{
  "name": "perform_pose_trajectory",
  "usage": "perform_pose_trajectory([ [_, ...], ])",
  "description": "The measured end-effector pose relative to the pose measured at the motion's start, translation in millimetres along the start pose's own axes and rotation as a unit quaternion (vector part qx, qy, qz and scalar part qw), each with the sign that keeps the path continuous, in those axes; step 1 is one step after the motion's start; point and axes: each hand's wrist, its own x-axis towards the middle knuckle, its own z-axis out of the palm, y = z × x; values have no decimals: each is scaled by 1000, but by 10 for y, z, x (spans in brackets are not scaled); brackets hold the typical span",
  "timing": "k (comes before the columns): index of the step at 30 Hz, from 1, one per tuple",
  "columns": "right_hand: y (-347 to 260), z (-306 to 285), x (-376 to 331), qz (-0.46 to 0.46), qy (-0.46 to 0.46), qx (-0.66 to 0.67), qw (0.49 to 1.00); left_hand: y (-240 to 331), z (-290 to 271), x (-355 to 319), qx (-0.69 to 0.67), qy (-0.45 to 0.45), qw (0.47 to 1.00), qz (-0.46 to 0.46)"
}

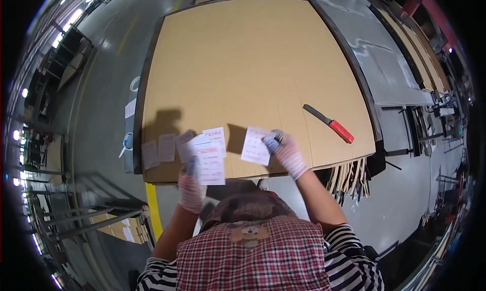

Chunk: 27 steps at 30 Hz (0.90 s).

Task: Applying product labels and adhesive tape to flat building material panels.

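Both my hands wear striped work gloves with grey fingertips. My left hand [191, 189] is closed on white paper slips [211, 172] with red print, above the near edge of a large cardboard sheet [238, 53]. Pinched in my right hand [286, 152] is a single white printed slip [253, 148], tilted, its dark shadow falling on the cardboard. More printed slips [166, 148] lie in a row on the sheet, left of my left hand. To the right of my right hand rests a long dark-bladed tool with a red handle [340, 131].
A dark frame edge [349, 53] borders the cardboard. Tape rolls [128, 140] sit at its left side. Strips [349, 179] hang below the near right corner. A metal rack [96, 220] stands at lower left. Grey sheets [364, 48] lie on the right.
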Motion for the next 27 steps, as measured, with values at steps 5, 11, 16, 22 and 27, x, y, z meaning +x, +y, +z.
perform_pose_trajectory([
  [5, -38, 273, 343, -23, -21, -335, 942, 314, 144, 167, -245, 78, 961, -104],
  [11, -165, 402, 206, -170, 63, -433, 883, 335, 388, 183, -279, 22, 948, -150],
  [16, -612, 711, -103, -80, -97, 144, 982, 226, 539, 250, -195, -8, 976, -94],
  [22, -632, 397, -129, -21, -33, 70, 997, 233, 544, 403, -154, -6, 982, -105],
  [27, -110, -196, 238, -133, 71, -619, 771, 244, 690, 421, -174, -48, 971, -156],
])
